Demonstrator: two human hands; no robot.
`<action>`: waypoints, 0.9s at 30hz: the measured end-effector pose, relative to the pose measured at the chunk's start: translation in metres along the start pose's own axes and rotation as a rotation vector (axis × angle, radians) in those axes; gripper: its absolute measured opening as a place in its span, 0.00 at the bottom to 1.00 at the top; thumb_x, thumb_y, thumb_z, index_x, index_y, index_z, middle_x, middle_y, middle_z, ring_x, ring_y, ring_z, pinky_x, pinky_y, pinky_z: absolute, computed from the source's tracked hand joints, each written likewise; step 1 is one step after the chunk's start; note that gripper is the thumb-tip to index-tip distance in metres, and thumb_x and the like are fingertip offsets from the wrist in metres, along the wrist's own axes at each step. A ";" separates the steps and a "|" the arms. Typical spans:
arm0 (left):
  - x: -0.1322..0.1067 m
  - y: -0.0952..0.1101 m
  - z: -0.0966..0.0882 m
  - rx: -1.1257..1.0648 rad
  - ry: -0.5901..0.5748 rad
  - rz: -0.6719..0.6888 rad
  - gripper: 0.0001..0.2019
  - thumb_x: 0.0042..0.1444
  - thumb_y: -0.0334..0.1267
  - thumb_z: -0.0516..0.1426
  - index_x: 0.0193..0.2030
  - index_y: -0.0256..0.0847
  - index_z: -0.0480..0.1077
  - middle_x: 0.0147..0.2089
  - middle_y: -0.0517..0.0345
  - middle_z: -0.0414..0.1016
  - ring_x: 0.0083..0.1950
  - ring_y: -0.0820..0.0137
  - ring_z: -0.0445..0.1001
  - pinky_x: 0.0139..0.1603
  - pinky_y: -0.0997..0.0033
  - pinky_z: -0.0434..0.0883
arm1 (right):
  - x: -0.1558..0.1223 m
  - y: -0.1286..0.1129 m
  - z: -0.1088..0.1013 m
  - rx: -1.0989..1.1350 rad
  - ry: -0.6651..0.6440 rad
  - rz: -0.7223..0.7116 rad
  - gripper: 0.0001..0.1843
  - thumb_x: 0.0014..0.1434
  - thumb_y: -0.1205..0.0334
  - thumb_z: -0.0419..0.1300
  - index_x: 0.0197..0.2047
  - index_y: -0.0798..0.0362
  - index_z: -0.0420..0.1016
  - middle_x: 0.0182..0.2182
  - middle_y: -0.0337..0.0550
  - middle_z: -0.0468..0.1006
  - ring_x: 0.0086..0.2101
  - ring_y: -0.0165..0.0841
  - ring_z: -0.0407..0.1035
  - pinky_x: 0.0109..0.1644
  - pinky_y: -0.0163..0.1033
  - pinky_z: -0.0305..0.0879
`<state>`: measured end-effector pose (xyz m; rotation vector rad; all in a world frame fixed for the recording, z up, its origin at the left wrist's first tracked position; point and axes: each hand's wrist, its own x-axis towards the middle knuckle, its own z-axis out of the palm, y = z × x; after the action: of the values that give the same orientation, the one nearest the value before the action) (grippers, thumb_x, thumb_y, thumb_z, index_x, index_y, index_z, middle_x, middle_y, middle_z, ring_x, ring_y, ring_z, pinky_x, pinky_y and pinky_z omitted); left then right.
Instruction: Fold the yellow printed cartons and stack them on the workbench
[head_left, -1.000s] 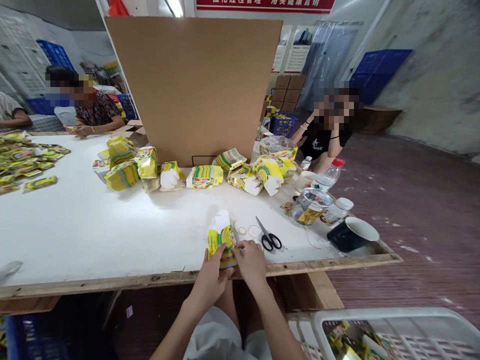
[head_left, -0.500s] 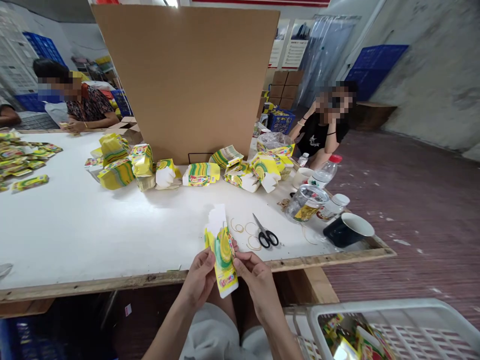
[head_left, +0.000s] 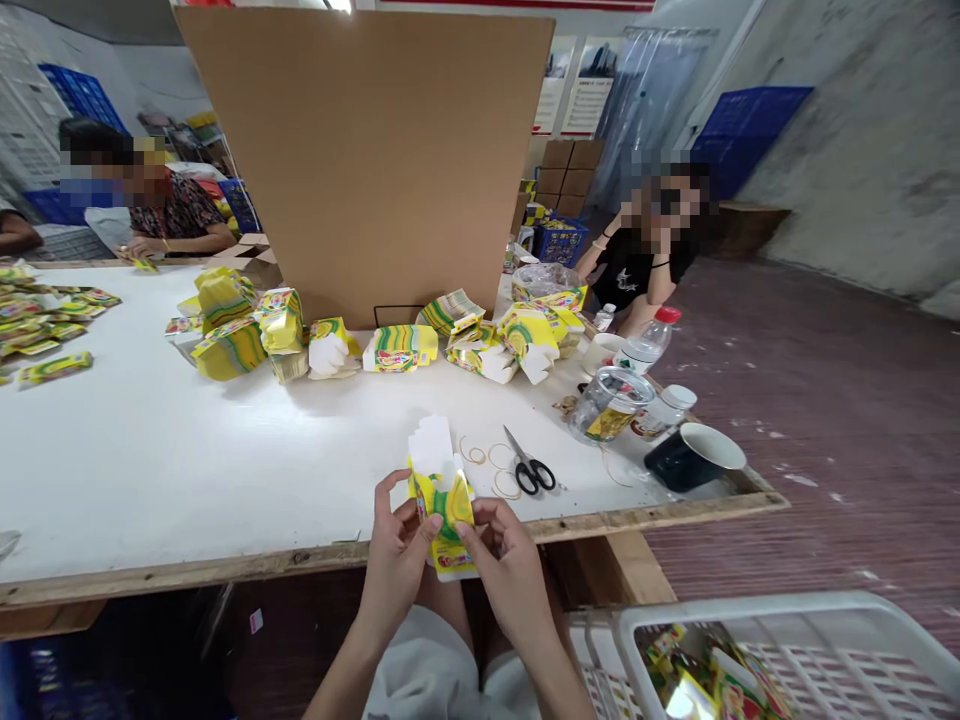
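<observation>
Yellow carton (head_left: 450,503) — long axis fore-and-aft, white flap (head_left: 431,442) pointing away; left hand (head_left: 396,550), right hand (head_left: 508,555) — grip pinching its sides.

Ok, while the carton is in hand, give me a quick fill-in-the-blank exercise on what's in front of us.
1. The left hand and right hand hold a yellow carton, and in the picture the scissors lie to its ____.
2. The tallest bottle on the table has a ____ cap.
3. The plastic basket at the lower right is coloured ____.

Missing words: right; red; white.
</observation>
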<state>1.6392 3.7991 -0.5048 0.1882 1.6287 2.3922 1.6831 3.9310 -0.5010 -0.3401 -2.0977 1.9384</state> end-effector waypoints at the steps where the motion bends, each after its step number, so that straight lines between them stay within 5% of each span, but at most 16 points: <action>1: -0.002 0.003 -0.001 0.012 -0.047 -0.001 0.34 0.57 0.41 0.62 0.64 0.47 0.47 0.45 0.51 0.80 0.44 0.62 0.79 0.42 0.66 0.74 | 0.002 -0.002 -0.002 0.013 -0.025 -0.020 0.19 0.57 0.52 0.63 0.49 0.51 0.71 0.36 0.41 0.76 0.29 0.31 0.67 0.35 0.36 0.67; 4: -0.005 0.012 -0.004 0.050 -0.192 -0.044 0.31 0.59 0.41 0.59 0.65 0.46 0.49 0.48 0.48 0.78 0.47 0.62 0.78 0.45 0.66 0.73 | 0.008 -0.009 -0.010 0.081 -0.117 -0.044 0.26 0.60 0.53 0.60 0.61 0.47 0.63 0.45 0.44 0.74 0.35 0.32 0.69 0.41 0.37 0.69; 10: -0.010 0.018 -0.007 -0.056 -0.375 -0.168 0.21 0.57 0.39 0.62 0.54 0.45 0.61 0.39 0.55 0.79 0.38 0.66 0.78 0.40 0.70 0.71 | 0.015 -0.025 -0.025 0.056 -0.221 -0.042 0.12 0.61 0.51 0.59 0.36 0.51 0.71 0.30 0.38 0.71 0.32 0.32 0.67 0.36 0.34 0.65; 14: -0.012 0.015 -0.009 -0.108 -0.369 -0.217 0.35 0.55 0.39 0.63 0.65 0.51 0.50 0.43 0.53 0.79 0.41 0.63 0.79 0.41 0.67 0.72 | 0.015 -0.025 -0.026 -0.034 -0.200 -0.061 0.15 0.61 0.50 0.58 0.30 0.52 0.69 0.26 0.36 0.68 0.28 0.30 0.63 0.32 0.33 0.62; 16: -0.012 0.014 -0.010 -0.105 -0.369 -0.233 0.39 0.54 0.40 0.64 0.68 0.51 0.47 0.44 0.52 0.79 0.43 0.61 0.79 0.43 0.65 0.73 | 0.014 -0.022 -0.026 -0.004 -0.183 -0.064 0.12 0.61 0.51 0.59 0.34 0.51 0.69 0.28 0.37 0.70 0.30 0.31 0.66 0.35 0.33 0.64; 21: -0.008 0.018 -0.009 0.005 -0.357 -0.170 0.23 0.56 0.41 0.62 0.58 0.44 0.63 0.47 0.48 0.79 0.45 0.60 0.79 0.45 0.66 0.72 | 0.015 -0.021 -0.030 0.080 -0.047 -0.013 0.18 0.61 0.46 0.57 0.47 0.49 0.68 0.33 0.41 0.75 0.32 0.34 0.70 0.35 0.36 0.68; 27: -0.010 0.015 -0.005 0.122 -0.349 -0.124 0.23 0.58 0.42 0.60 0.60 0.44 0.64 0.51 0.47 0.78 0.51 0.59 0.77 0.47 0.65 0.72 | 0.011 -0.029 -0.031 -0.106 -0.251 0.052 0.20 0.56 0.56 0.62 0.51 0.51 0.73 0.28 0.37 0.75 0.29 0.33 0.69 0.32 0.35 0.67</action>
<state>1.6453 3.7870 -0.4920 0.4819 1.5690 2.0328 1.6840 3.9611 -0.4692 -0.1807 -2.3771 1.9928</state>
